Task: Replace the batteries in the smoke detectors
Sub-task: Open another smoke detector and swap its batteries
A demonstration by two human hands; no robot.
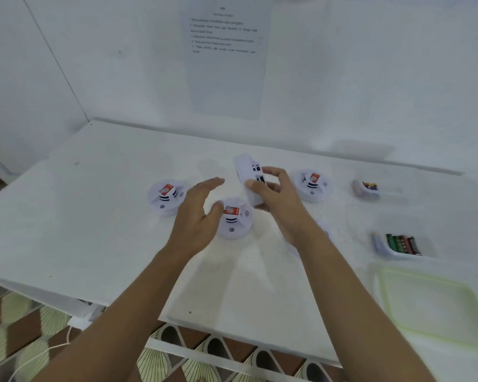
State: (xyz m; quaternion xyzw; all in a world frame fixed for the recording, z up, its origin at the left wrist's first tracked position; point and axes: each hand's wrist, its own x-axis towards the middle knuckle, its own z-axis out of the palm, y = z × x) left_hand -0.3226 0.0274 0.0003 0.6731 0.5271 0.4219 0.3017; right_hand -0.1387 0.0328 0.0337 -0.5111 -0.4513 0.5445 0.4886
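While hovering above the white table (94, 216), gripped a lifted smoke detector (249, 177) in the right hand (273, 191), thumb on the near face, fingers curled over the far rim. Held it tilted on edge, clear of the surface. Spread the left hand (199, 208) loose and released, grasping nothing, just beside the middle detector (233, 219), which lay flat with a red label on top. Saw two more red-labelled units flat on the table: the left detector (166, 197) and the far detector (311, 184) beyond the right hand. Glimpsed a white rounded piece (324, 230) mostly hidden under the right wrist; could not tell what. Off to the right, noted a battery tray (403, 244) with green and dark cells, a small tub (367, 188) farther back, and a clear green-rimmed lid (431, 307) nearer. Spotted a printed sheet (226, 51) on the wall behind.
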